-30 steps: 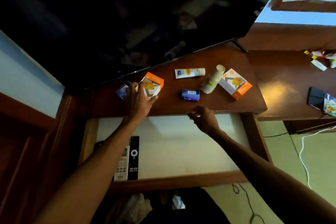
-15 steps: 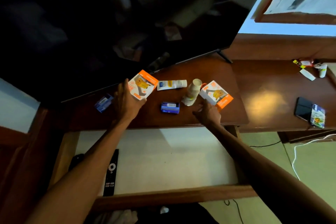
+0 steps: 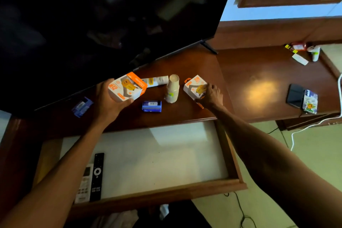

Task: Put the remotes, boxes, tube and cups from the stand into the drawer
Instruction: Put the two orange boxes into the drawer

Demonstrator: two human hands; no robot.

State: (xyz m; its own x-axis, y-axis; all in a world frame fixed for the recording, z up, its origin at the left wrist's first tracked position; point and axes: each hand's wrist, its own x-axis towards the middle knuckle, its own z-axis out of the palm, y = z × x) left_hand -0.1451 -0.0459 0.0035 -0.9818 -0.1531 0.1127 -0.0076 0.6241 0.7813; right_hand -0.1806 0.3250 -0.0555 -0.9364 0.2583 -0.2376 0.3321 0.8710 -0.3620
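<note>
The left hand (image 3: 107,102) holds a white and orange box (image 3: 127,87) above the bench (image 3: 185,114), fingers wrapped around it. The right hand (image 3: 211,96) has its fingers curled on a second box like it (image 3: 195,86), which lies on the bench beside the stacked paper cups (image 3: 173,89). Two remotes (image 3: 92,177) lie in the open drawer (image 3: 157,190).

The orange-and-white box (image 3: 127,87) shows print too blurred to read; the small blue box (image 3: 151,106) bears only a barcode.

Box print (image 3: 127,87) is blurred; white remote (image 3: 83,184) is partly arm-covered.
</note>
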